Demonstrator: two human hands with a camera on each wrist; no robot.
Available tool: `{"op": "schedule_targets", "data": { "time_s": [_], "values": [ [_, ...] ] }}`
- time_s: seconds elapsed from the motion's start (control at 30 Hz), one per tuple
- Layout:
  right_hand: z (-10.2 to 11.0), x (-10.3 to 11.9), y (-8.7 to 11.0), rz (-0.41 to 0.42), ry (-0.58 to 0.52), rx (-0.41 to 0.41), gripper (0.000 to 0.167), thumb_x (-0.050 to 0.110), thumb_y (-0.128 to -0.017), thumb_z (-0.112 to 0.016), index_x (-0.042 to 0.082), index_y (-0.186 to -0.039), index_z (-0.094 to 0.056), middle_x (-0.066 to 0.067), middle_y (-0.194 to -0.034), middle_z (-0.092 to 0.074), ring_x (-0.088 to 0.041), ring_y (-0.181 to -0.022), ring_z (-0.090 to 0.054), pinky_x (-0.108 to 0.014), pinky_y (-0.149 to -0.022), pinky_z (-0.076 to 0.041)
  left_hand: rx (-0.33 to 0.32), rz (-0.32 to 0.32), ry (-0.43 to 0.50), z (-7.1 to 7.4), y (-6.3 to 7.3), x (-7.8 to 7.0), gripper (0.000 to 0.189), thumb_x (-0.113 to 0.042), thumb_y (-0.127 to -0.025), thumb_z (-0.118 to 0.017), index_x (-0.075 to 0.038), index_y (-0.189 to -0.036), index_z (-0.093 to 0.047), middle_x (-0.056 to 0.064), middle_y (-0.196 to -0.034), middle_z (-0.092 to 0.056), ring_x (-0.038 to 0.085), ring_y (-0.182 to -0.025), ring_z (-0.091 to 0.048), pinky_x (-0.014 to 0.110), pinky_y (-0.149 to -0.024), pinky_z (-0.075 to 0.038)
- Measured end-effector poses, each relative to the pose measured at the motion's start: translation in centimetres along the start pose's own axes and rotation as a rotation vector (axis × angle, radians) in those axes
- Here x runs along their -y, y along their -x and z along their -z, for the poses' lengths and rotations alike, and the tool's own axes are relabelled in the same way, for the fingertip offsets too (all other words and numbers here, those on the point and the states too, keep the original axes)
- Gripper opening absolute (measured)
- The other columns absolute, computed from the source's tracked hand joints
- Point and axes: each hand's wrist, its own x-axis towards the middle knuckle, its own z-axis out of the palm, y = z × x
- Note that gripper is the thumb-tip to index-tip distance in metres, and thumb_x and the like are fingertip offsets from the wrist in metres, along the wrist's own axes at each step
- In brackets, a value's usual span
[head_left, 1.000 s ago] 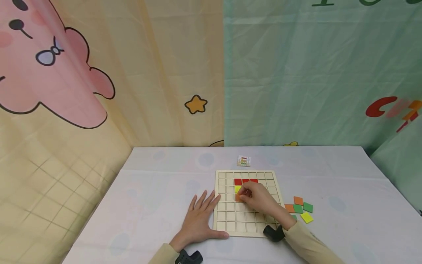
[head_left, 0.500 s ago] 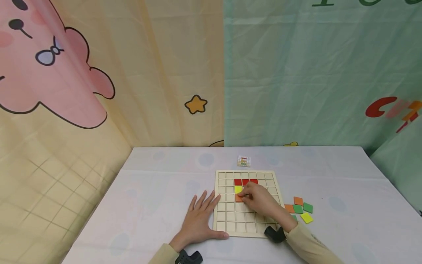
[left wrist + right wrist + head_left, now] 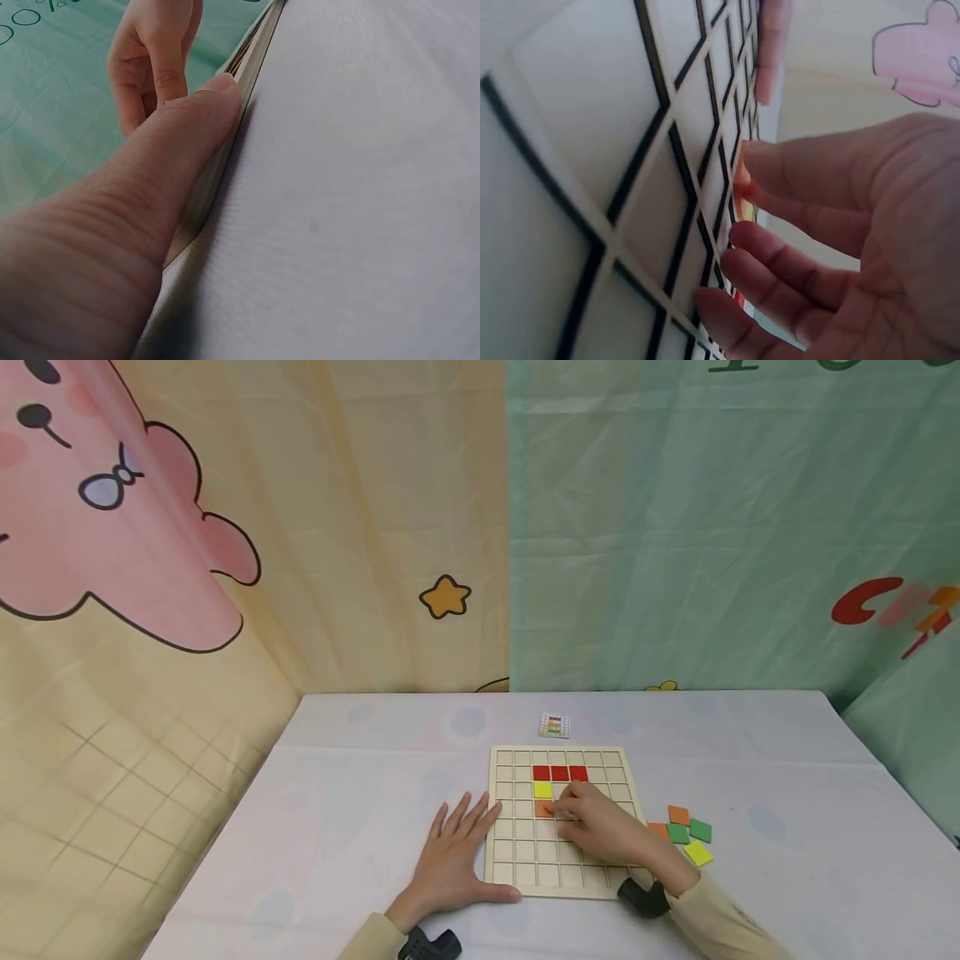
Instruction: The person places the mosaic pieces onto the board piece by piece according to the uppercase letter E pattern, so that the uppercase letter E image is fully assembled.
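Observation:
The wooden grid board (image 3: 517,852) lies on the table with three red tiles (image 3: 559,773) in a row, a yellow tile (image 3: 542,789) below the left one and an orange tile (image 3: 542,809) under that. My right hand (image 3: 600,822) reaches over the board from the right. Its index fingertip touches the right edge of the seated orange tile, the thumb is close by, and the other fingers are loosely bent in the right wrist view. My left hand (image 3: 453,856) lies spread at the board's left side, fingertips at its edge and thumb (image 3: 210,105) along the near edge.
To the right of the board lie several loose tiles: orange (image 3: 678,815), green (image 3: 701,831) and yellow (image 3: 698,854). A small pattern card (image 3: 554,725) lies behind the board. Printed curtains (image 3: 375,527) hang behind and beside the table.
My right hand has drawn slightly right and toward me, uncovering more of the red and yellow tiles; its fingers have loosened at the orange tile. The left hand has stayed still.

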Motion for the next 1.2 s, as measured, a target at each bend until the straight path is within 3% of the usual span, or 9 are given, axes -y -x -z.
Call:
{"op": "schedule_targets", "data": {
  "time_s": [0.13,0.3,0.53,0.67,0.83,1.03,1.2],
  "values": [
    [1.0,-0.5,1.2,0.037,-0.056,0.033,0.025,0.010,-0.091,-0.063,0.006,-0.115,-0.068,0.003,-0.104,-0.053,-0.013,-0.090,-0.048,-0.029,-0.074,-0.045,0.002,0.003,0.011,0.0,0.0,0.0,0.116,-0.088,-0.063,-0.050,-0.020,-0.153,-0.023,-0.001,-0.157,-0.015,0.024,-0.143,-0.002,0.049,-0.113,0.003],
    [2.8,-1.5,2.8,0.032,-0.094,-0.017,0.020,0.013,-0.091,-0.065,0.008,-0.110,-0.069,0.003,-0.104,-0.058,-0.016,-0.088,-0.053,-0.029,-0.070,-0.048,-0.001,0.001,0.018,0.0,0.0,0.0,0.116,-0.087,-0.063,-0.052,-0.020,-0.153,-0.022,-0.001,-0.157,-0.014,0.024,-0.143,-0.001,0.048,-0.113,0.003],
    [6.1,-3.1,4.4,-0.157,-0.080,-0.023,0.022,0.021,-0.085,-0.073,0.011,-0.104,-0.069,0.004,-0.100,-0.059,-0.021,-0.091,-0.054,-0.030,-0.066,-0.048,-0.003,-0.006,0.015,-0.1,0.0,0.1,0.116,-0.087,-0.063,-0.051,-0.019,-0.153,-0.022,0.000,-0.158,-0.014,0.025,-0.143,-0.002,0.049,-0.113,0.003],
    [7.2,-4.0,5.2,-0.229,-0.011,-0.037,0.019,0.015,-0.081,-0.076,0.010,-0.098,-0.069,0.006,-0.087,-0.057,-0.017,-0.081,-0.052,-0.030,-0.062,-0.047,-0.006,-0.010,0.017,-0.1,0.0,0.1,0.116,-0.088,-0.063,-0.051,-0.020,-0.153,-0.021,0.000,-0.158,-0.014,0.025,-0.143,-0.002,0.049,-0.113,0.003],
    [7.5,-5.3,5.8,-0.254,0.020,-0.037,0.016,0.012,-0.077,-0.078,0.011,-0.089,-0.067,0.007,-0.076,-0.053,-0.011,-0.067,-0.046,-0.026,-0.056,-0.043,-0.006,-0.009,0.016,-0.2,-0.1,0.2,0.116,-0.088,-0.063,-0.050,-0.020,-0.153,-0.022,0.000,-0.157,-0.014,0.025,-0.143,-0.002,0.049,-0.113,0.002],
    [7.5,-6.1,6.2,-0.257,-0.050,0.066,0.024,0.021,-0.073,-0.083,0.010,-0.085,-0.065,0.003,-0.073,-0.051,-0.011,-0.065,-0.044,-0.026,-0.055,-0.040,0.002,-0.002,0.014,-0.2,-0.1,0.1,0.116,-0.088,-0.063,-0.050,-0.020,-0.152,-0.023,-0.001,-0.157,-0.014,0.025,-0.143,-0.002,0.049,-0.113,0.003],
    [7.2,-6.2,6.2,-0.283,-0.051,0.066,0.021,0.016,-0.073,-0.082,0.011,-0.082,-0.064,0.002,-0.073,-0.051,-0.013,-0.066,-0.045,-0.027,-0.056,-0.040,0.010,0.011,0.018,-0.2,-0.1,0.0,0.116,-0.088,-0.062,-0.051,-0.019,-0.152,-0.023,-0.001,-0.157,-0.014,0.024,-0.143,-0.001,0.049,-0.113,0.004]
  ]
}}
